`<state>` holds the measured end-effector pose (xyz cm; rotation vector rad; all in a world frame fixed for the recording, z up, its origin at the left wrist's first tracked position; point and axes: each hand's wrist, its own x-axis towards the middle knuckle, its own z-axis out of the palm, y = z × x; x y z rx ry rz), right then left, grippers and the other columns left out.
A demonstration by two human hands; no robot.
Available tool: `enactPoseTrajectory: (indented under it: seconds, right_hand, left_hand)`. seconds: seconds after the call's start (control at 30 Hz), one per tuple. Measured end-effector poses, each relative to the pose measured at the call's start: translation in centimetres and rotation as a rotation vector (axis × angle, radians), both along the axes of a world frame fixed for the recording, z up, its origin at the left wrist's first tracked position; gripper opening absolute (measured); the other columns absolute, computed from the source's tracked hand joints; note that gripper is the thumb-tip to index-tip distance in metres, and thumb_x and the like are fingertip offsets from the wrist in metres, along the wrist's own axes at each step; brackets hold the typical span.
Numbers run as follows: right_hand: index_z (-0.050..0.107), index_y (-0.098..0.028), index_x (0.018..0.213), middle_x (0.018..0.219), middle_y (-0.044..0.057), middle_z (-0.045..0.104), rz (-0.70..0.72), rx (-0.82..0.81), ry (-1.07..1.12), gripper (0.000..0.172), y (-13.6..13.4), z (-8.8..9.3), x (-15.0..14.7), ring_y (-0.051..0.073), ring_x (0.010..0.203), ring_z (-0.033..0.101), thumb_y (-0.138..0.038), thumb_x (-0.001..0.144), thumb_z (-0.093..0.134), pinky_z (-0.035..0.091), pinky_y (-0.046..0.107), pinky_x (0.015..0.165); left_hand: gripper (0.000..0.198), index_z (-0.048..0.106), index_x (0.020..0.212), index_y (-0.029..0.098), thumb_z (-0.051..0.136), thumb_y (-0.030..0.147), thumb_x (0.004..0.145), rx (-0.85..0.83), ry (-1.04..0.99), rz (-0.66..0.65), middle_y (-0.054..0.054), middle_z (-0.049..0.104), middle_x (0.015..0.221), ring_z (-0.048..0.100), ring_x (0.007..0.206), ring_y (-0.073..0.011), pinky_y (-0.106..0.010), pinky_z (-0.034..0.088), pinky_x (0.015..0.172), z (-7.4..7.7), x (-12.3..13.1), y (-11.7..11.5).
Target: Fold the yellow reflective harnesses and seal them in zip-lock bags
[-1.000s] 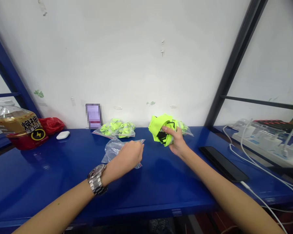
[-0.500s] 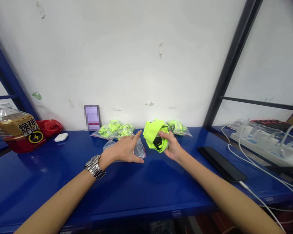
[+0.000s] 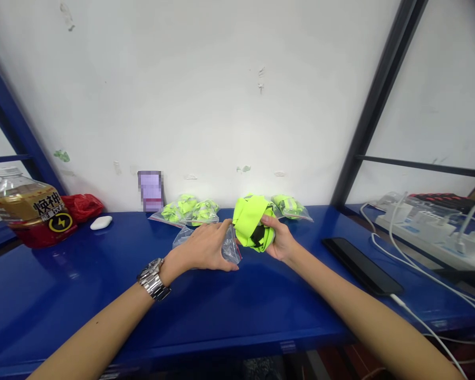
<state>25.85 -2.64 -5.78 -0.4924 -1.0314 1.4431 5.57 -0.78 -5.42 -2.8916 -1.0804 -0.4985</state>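
The right hand [image 3: 279, 237] has its fingers curled around a bundle of neon yellow-green fabric [image 3: 250, 221] with some black parts inside, and this bundle sits near the middle of the blue steel bench [image 3: 63, 306], held close to the left hand. The left hand [image 3: 203, 248], with a metal wristwatch [image 3: 152, 279] on its wrist, is half closed on a clear zip bag [image 3: 231, 247], and the bag's corner comes just beside the fabric, with a thin red line along its edge.

The bundle looks light and soft, so it will probably squash easily and may loosen; it seems best to take it with the whole hand around the folded mass. The thin bag looks slippery and will crumple, so its edges near the zip are likely the safer place to hold.

At the far side lie small zip bags of the same neon fabric [image 3: 188, 211], and one more pack [image 3: 290, 207] is behind the bundle. Far left stands a plastic bottle [image 3: 31, 208] with a label reading 焕神 and a yellow lightning badge — the smaller text I cannot read. To the right is a black phone [image 3: 362, 265].
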Motion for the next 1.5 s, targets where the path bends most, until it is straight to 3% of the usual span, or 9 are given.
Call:
enactPoseTrajectory:
  seconds: [0.17, 0.33, 0.5, 0.67, 0.87, 1.07, 1.17, 1.37, 1.5]
  right_hand:
    - [0.066, -0.021, 0.091, 0.089, 0.005, 0.074, 0.008, 0.019, 0.046, 0.036, -0.3, -0.1, -0.4, 0.028, 0.089, 0.069, -0.04, 0.061, 0.075, 0.059, 0.04, 0.075]
    - [0.066, -0.021, 0.092, 0.09, 0.004, 0.075, 0.055, 0.029, 0.149, 0.032, -0.6, 0.0, -1.2, 0.026, 0.091, 0.069, -0.033, 0.064, 0.075, 0.058, 0.036, 0.08]
    - [0.066, -0.021, 0.095, 0.09, 0.003, 0.075, 0.09, -0.012, 0.195, 0.031, -0.7, 0.2, -1.0, 0.025, 0.089, 0.07, -0.03, 0.066, 0.074, 0.058, 0.04, 0.082]
    - [0.064, -0.021, 0.099, 0.093, 0.007, 0.074, 0.14, -0.01, 0.153, 0.036, -0.8, 0.1, -0.4, 0.03, 0.096, 0.067, -0.04, 0.069, 0.07, 0.057, 0.048, 0.081]
    - [0.066, -0.02, 0.091, 0.087, 0.006, 0.075, 0.159, -0.029, 0.147, 0.033, -1.0, -0.3, -1.4, 0.028, 0.091, 0.069, -0.038, 0.065, 0.072, 0.058, 0.04, 0.08]
    - [0.068, -0.02, 0.09, 0.087, 0.002, 0.075, 0.092, -0.027, 0.179, 0.03, -1.2, -0.2, -2.1, 0.024, 0.089, 0.07, -0.035, 0.064, 0.075, 0.058, 0.034, 0.081]
    - [0.067, -0.02, 0.091, 0.09, 0.002, 0.075, -0.008, -0.024, 0.187, 0.03, -1.2, -0.1, -2.4, 0.024, 0.088, 0.07, -0.032, 0.065, 0.075, 0.059, 0.034, 0.078]
    - [0.065, -0.019, 0.095, 0.089, 0.004, 0.074, -0.175, -0.067, 0.226, 0.03, -1.0, 0.3, -2.2, 0.025, 0.083, 0.071, -0.03, 0.068, 0.074, 0.06, 0.037, 0.075]
    - [0.064, -0.022, 0.095, 0.09, 0.002, 0.074, -0.227, -0.077, 0.279, 0.029, -0.4, 0.4, -0.8, 0.023, 0.082, 0.071, -0.03, 0.07, 0.073, 0.06, 0.038, 0.073]
  left_hand:
    - [0.097, 0.039, 0.131, 0.016, 0.068, 0.071, 0.056, 0.149, -0.002, -0.011, -0.017, 0.054, 0.12, 0.052, 0.107, -0.0366, -0.049, 0.04, 0.09, -0.6, 0.7, -0.5]
    - [0.082, 0.046, 0.123, 0.014, 0.065, 0.066, 0.062, 0.247, 0.025, -0.022, -0.015, 0.056, 0.116, 0.053, 0.103, -0.0338, -0.049, 0.042, 0.088, -1.0, 1.5, -1.0]
    - [0.09, 0.034, 0.134, 0.011, 0.063, 0.061, 0.065, 0.318, 0.0, 0.07, -0.017, 0.055, 0.116, 0.053, 0.101, -0.0346, -0.05, 0.043, 0.084, -0.9, 1.1, -0.8]
    - [0.115, 0.014, 0.145, 0.009, 0.06, 0.072, 0.061, 0.315, -0.002, 0.065, -0.022, 0.046, 0.13, 0.051, 0.105, -0.0368, -0.052, 0.042, 0.083, -1.1, 1.0, -0.5]
    - [0.084, 0.044, 0.13, 0.018, 0.059, 0.07, 0.066, 0.281, 0.052, 0.053, -0.016, 0.053, 0.123, 0.05, 0.106, -0.0357, -0.05, 0.041, 0.085, -1.2, 1.3, -0.8]
    - [0.07, 0.048, 0.125, 0.016, 0.057, 0.061, 0.072, 0.331, 0.025, 0.108, -0.016, 0.057, 0.118, 0.053, 0.101, -0.0342, -0.047, 0.041, 0.082, -1.1, 1.3, -0.8]
    - [0.075, 0.038, 0.134, 0.014, 0.055, 0.057, 0.075, 0.369, -0.002, 0.157, -0.019, 0.055, 0.123, 0.054, 0.103, -0.0358, -0.047, 0.041, 0.081, -1.1, 1.2, -0.6]
    - [0.097, -0.007, 0.148, 0.009, 0.053, 0.047, 0.081, 0.363, -0.017, 0.195, -0.024, 0.049, 0.132, 0.052, 0.113, -0.0369, -0.047, 0.04, 0.086, -1.6, 0.6, 0.2]
    - [0.101, -0.01, 0.148, 0.007, 0.055, 0.045, 0.081, 0.284, 0.0, 0.203, -0.022, 0.057, 0.121, 0.055, 0.108, -0.0373, -0.048, 0.041, 0.086, -1.8, -0.1, 0.9]
